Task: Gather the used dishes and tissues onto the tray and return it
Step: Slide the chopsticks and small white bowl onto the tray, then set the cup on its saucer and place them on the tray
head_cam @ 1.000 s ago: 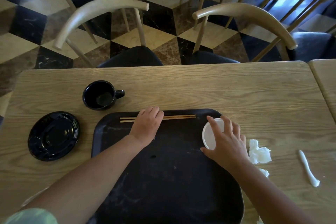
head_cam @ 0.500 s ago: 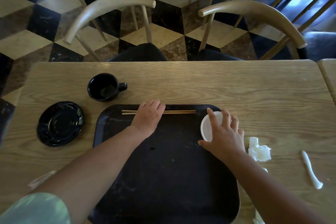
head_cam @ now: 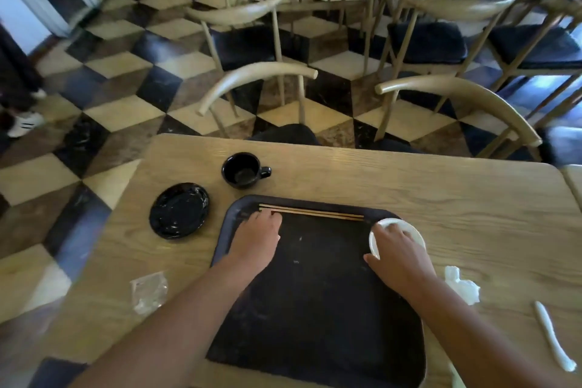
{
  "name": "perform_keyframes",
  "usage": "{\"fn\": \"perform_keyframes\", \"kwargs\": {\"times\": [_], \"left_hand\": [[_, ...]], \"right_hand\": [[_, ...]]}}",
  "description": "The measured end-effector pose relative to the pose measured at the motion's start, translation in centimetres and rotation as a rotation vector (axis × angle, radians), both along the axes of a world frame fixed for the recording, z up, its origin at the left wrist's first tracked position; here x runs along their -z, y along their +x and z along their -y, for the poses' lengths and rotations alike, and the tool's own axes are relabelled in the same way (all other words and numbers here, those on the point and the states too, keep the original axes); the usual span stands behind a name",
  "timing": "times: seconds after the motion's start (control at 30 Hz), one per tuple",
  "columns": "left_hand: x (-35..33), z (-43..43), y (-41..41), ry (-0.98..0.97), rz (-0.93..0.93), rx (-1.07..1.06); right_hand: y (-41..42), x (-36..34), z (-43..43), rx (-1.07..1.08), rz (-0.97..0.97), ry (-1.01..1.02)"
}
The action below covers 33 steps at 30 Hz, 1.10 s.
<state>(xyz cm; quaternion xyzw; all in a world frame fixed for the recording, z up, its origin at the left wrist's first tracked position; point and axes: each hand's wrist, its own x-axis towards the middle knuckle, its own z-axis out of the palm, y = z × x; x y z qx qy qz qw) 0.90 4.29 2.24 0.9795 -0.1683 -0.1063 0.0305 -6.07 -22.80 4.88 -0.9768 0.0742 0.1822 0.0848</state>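
Tray (head_cam: pixel 315 309), black and flat, lies on the wooden table (head_cam: pixel 409 192) near its front edge. Chopsticks (head_cam: pixel 315 213) lie along the far rim inside the tray. The left hand (head_cam: pixel 256 238) rests palm down on the tray, fingers flat and together, and its fingertips touch the left end of the chopsticks; it holds nothing. A white bowl (head_cam: pixel 406 227) stands in the far right corner of the tray. The right hand (head_cam: pixel 398 253) lies over the bowl with fingers curved around its near rim, gripping it. A black cup (head_cam: pixel 242 170) stands on the table beyond the tray's left corner, and a black plate (head_cam: pixel 179 210) is left of the tray. A crumpled tissue (head_cam: pixel 463 285) lies just right of the tray, a twisted tissue (head_cam: pixel 551 335) farther right. A clear wrapper (head_cam: pixel 148 292) lies left of the left forearm. Chairs (head_cam: pixel 261 82) stand behind the table.
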Motion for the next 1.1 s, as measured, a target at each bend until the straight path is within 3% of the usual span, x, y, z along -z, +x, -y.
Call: {"fn": "perform_keyframes", "kwargs": {"times": [0.3,0.63,0.8,1.1], "left_hand": [[-1.3,-12.1,-2.4,-0.128,-0.060,-0.177],[1.8,-25.2,2.0,-0.231,-0.093,-0.465],[3.4,-28.1,4.0,-0.349,-0.114,-0.621],[6.6,-28.8,6.1,-0.532,-0.257,-0.805]], "right_hand": [[3.8,0.1,-6.9,0.013,-0.046,0.187],[12.8,2.0,-17.5,0.171,-0.083,0.461],[18.1,4.2,-19.5,0.288,-0.059,0.503],[24.0,7.4,-20.8,0.303,-0.096,0.503]]}}
